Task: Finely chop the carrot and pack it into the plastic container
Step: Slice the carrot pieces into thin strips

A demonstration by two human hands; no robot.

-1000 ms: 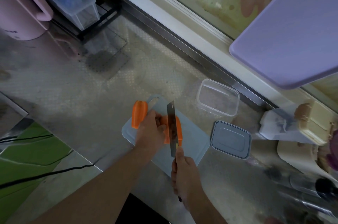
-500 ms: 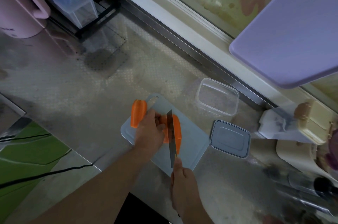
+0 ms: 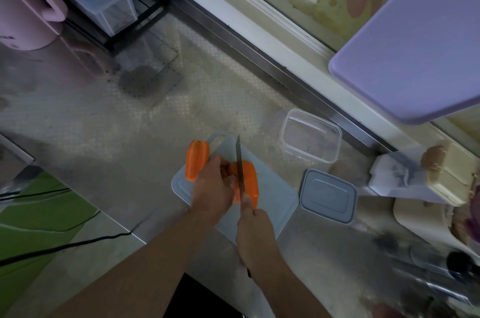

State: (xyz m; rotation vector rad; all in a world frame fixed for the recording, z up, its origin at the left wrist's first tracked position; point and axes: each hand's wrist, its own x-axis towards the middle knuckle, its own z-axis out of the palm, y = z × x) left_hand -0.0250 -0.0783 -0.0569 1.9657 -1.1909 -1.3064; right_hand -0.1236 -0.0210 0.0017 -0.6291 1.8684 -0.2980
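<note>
Early chopping: on the cutting board [image 3: 270, 203] the left hand [image 3: 213, 188] pins a carrot piece [image 3: 248, 182], while the right hand [image 3: 255, 229] grasps the knife [image 3: 240, 167] in a firm grip. Next, many closer cuts; the plastic container [image 3: 310, 136] beyond the board is unfilled.

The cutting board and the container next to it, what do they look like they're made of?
The cutting board looks like matte pale blue plastic: thin, rounded corners, moulded handle slot. The container seems clear glossy plastic, since the counter shows through its walls. Its lid looks like opaque grey plastic.

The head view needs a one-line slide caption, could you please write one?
Left hand steadies a carrot piece on the cutting board while the right hand slices with a knife; plastic container open nearby.
</note>
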